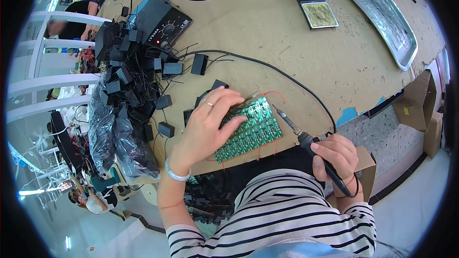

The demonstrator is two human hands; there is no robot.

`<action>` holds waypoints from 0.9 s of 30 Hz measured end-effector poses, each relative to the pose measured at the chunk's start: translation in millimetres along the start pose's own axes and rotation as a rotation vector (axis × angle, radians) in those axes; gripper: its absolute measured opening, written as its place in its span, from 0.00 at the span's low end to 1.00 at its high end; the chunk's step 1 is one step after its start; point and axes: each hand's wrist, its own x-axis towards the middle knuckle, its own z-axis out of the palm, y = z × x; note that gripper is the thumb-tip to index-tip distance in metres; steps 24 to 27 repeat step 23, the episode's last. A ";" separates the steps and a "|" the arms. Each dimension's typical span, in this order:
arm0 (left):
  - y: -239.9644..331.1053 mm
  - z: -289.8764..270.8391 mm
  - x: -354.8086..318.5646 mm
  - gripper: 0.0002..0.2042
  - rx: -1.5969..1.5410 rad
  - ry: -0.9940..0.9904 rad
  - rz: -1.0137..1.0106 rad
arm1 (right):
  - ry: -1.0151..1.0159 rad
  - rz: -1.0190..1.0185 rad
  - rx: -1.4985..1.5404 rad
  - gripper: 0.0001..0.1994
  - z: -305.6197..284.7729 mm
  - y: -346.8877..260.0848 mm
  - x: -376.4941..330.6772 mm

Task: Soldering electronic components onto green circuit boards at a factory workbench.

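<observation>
A green circuit board panel (253, 136), lined with rows of small solder points, lies near the table's front edge. My left hand (208, 119) is over its left part, fingers bent and thumb low against the board. Dark thin wires (233, 112) show between thumb and fingers; what the fingertips pinch is partly hidden. Held in my right hand (337, 156) is a soldering iron (306, 139) with a black handle. Its tip points up and left, just off the board's right edge, apart from it. Thin red wires (276, 93) stick out from the board's edges.
Many black boxes with leads (131, 86) are heaped at left, beside plastic bags (126, 150). Behind them stands a soldering station (162, 23), its cable (267, 62) crossing the table. An iron stand with sponge (319, 15) and a metal tray (380, 16) sit far right. Cardboard boxes (416, 102) stand right.
</observation>
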 end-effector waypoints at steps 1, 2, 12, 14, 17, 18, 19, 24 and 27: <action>-4.0 -3.0 -1.7 0.11 0.001 -0.013 0.064 | 0.002 0.001 0.000 0.15 -0.1 -0.2 -0.4; -8.1 -4.5 -5.1 0.11 0.002 -0.013 0.063 | 0.001 -0.002 0.000 0.15 0.3 -0.4 -0.6; -1.0 0.2 3.1 0.07 -0.002 0.005 0.120 | -0.029 -0.027 0.007 0.17 4.9 -2.6 -3.3; 4.2 6.0 6.1 0.07 0.022 -0.008 0.171 | -0.036 -0.023 0.009 0.17 5.4 -2.3 -4.3; 4.5 14.3 5.7 0.06 0.154 -0.096 0.264 | -0.043 -0.024 0.016 0.16 8.5 0.3 -4.6; 2.1 17.4 4.7 0.07 0.197 -0.120 0.271 | -0.043 -0.025 0.019 0.16 10.1 1.2 -4.7; 0.9 19.3 4.6 0.07 0.241 -0.145 0.277 | -0.043 -0.024 0.018 0.16 11.4 1.3 -4.7; 2.7 18.4 4.4 0.08 0.253 -0.158 0.254 | -0.075 -0.014 0.028 0.15 15.2 3.9 -4.8; 2.7 18.4 4.4 0.08 0.253 -0.158 0.254 | -0.075 -0.014 0.028 0.15 15.2 3.9 -4.8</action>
